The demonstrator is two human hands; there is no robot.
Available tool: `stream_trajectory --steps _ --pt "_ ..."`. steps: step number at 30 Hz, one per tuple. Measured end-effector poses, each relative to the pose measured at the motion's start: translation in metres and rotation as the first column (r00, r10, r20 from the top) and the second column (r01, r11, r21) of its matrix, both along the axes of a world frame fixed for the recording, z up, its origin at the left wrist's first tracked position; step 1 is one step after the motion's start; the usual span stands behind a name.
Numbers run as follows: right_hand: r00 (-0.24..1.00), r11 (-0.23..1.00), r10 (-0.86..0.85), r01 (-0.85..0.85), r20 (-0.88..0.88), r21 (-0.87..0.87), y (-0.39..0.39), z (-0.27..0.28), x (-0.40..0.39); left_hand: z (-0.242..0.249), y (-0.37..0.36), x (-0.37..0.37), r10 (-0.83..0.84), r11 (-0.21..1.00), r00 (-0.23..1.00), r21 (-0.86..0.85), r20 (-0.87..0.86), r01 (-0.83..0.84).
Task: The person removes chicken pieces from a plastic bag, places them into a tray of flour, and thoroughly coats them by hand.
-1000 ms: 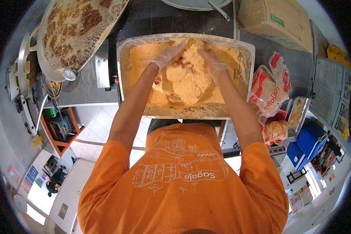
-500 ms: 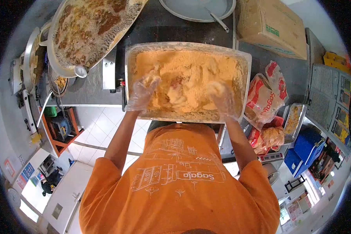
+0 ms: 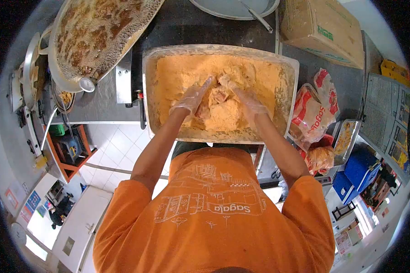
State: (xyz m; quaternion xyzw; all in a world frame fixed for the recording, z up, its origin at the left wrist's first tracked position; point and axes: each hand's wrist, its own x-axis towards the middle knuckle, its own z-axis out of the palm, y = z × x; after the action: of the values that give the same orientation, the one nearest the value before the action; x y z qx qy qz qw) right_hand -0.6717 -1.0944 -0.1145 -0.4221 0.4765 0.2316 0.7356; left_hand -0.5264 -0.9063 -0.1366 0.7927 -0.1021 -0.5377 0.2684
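Note:
A large clear plastic tub (image 3: 290, 98) holds orange seasoned flour (image 3: 182, 73) with raw meat pieces (image 3: 221, 95) partly buried in it. My left hand (image 3: 195, 96), in a clear plastic glove, lies in the flour left of the meat with its fingers stretched out. My right hand (image 3: 247, 98), gloved the same way, reaches in from the right. Its flour-coated fingers extend toward the left hand, beside the meat. Between the two hands, a pinkish patch of meat shows through the coating. Some fingertips are dusted over and hard to make out.
At upper left, a big pan of bubbling oil (image 3: 95, 41) holds browning pieces. Behind the tub stands a round metal basin (image 3: 234, 9) with a utensil handle. A cardboard box (image 3: 323, 32), plastic bags (image 3: 314, 109) and a metal tray (image 3: 347, 139) are on the right.
Both hands have moved inward from the tub's left and right sides to its middle, around the meat. More of the meat's pink surface shows between them. The camera view has shifted slightly.

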Motion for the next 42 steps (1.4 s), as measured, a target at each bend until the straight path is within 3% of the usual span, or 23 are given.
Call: stream_trajectory --steps 1,3,4,6,7,9,11,13,14,16,19,22,24,25,26,28,30,32,34,35,37,40,42 --pt "0.998 0.998 -0.044 0.045 0.051 -0.031 0.000 -0.008 -0.003 0.000 -0.001 0.001 -0.049 0.995 0.997 -0.086 0.053 0.053" --pt "0.979 0.986 -0.129 0.144 0.156 -0.085 0.000 -0.032 -0.014 0.015 -0.009 0.003 -0.339 0.934 0.916 -0.041 0.214 0.355" --pt "0.982 0.981 -0.106 0.129 0.157 -0.142 -0.001 -0.016 -0.012 0.040 -0.024 0.005 -0.566 0.821 0.775 0.108 0.279 0.561" --pt "0.985 0.964 -0.037 0.079 0.169 -0.252 -0.008 0.014 -0.013 0.047 -0.027 0.004 -0.695 0.696 0.576 0.200 0.431 0.690" --pt "0.984 0.952 0.012 0.043 0.177 -0.304 -0.011 0.016 -0.019 0.030 -0.014 0.000 -0.613 0.735 0.573 0.126 0.544 0.667" --pt "0.959 0.939 0.110 -0.014 0.261 -0.345 -0.026 -0.003 -0.050 0.047 -0.005 0.004 -0.447 0.865 0.745 0.028 0.496 0.501" --pt "0.899 0.961 0.062 0.063 0.433 -0.269 -0.033 0.025 -0.067 0.117 -0.005 0.013 -0.192 0.980 0.969 0.088 0.153 0.180" --pt "0.931 0.921 0.186 -0.054 0.315 -0.386 -0.052 0.027 -0.082 0.088 0.044 0.012 -0.245 0.969 0.903 0.047 0.353 0.244" --pt "0.941 0.814 0.334 -0.258 0.057 -0.520 -0.069 0.000 -0.095 0.073 0.053 0.013 -0.261 0.965 0.887 0.080 0.381 0.249" --pt "0.954 0.765 0.251 -0.300 -0.166 -0.570 -0.064 -0.031 -0.107 0.048 0.062 0.019 -0.285 0.954 0.888 0.196 0.362 0.226" --pt "0.988 0.913 -0.143 0.110 -0.055 -0.394 -0.019 -0.058 -0.103 -0.024 0.062 0.006 -0.279 0.936 0.945 0.267 0.172 0.227" --pt "0.980 0.980 -0.201 0.201 -0.002 -0.007 -0.001 -0.106 -0.096 -0.044 0.045 -0.015 -0.224 0.968 0.931 -0.045 0.288 0.247" --pt "0.970 0.957 -0.241 0.244 -0.035 0.154 0.012 -0.113 -0.083 -0.040 0.027 -0.020 -0.181 0.971 0.954 -0.113 0.241 0.212" --pt "0.963 0.947 -0.256 0.267 -0.080 0.181 0.019 -0.109 -0.073 -0.027 0.014 -0.013 -0.168 0.985 0.980 -0.019 0.106 0.171" --pt "0.948 0.952 -0.268 0.288 -0.174 0.102 0.026 -0.077 -0.048 -0.026 0.014 -0.009 -0.204 0.979 0.976 0.002 0.075 0.204" --pt "0.961 0.970 -0.244 0.243 -0.133 -0.023 0.025 -0.039 -0.023 -0.035 0.028 -0.003 -0.330 0.942 0.937 -0.027 0.116 0.335" --pt "0.986 0.982 -0.130 0.143 0.107 -0.126 0.030 -0.008 -0.024 -0.032 0.043 -0.011 -0.301 0.938 0.927 -0.105 0.223 0.330" --pt "0.939 0.961 0.016 0.081 0.343 -0.266 0.029 0.014 -0.023 0.001 0.042 -0.014 -0.109 0.975 0.963 -0.160 0.247 0.152" --pt "0.884 0.840 0.257 -0.003 0.391 -0.543 0.038 0.028 -0.036 0.074 0.033 -0.013 0.015 0.992 0.988 -0.125 0.154 0.004" --pt "0.863 0.686 0.398 -0.054 0.312 -0.725 0.038 0.034 -0.043 0.099 0.028 -0.009 0.064 0.995 0.994 -0.082 0.086 -0.057" --pt "0.804 0.552 0.528 -0.080 0.274 -0.830 0.024 0.034 -0.053 0.086 0.043 -0.001 0.064 0.986 0.991 -0.160 0.114 -0.045" --pt "0.810 0.754 0.428 -0.076 0.401 -0.652 0.004 0.006 -0.064 -0.006 0.108 -0.002 -0.027 1.000 0.974 0.022 0.227 0.022" --pt "0.927 0.894 0.213 -0.058 0.308 -0.444 0.011 -0.021 -0.072 -0.022 0.113 -0.010 0.002 0.996 0.971 0.086 0.239 -0.023"
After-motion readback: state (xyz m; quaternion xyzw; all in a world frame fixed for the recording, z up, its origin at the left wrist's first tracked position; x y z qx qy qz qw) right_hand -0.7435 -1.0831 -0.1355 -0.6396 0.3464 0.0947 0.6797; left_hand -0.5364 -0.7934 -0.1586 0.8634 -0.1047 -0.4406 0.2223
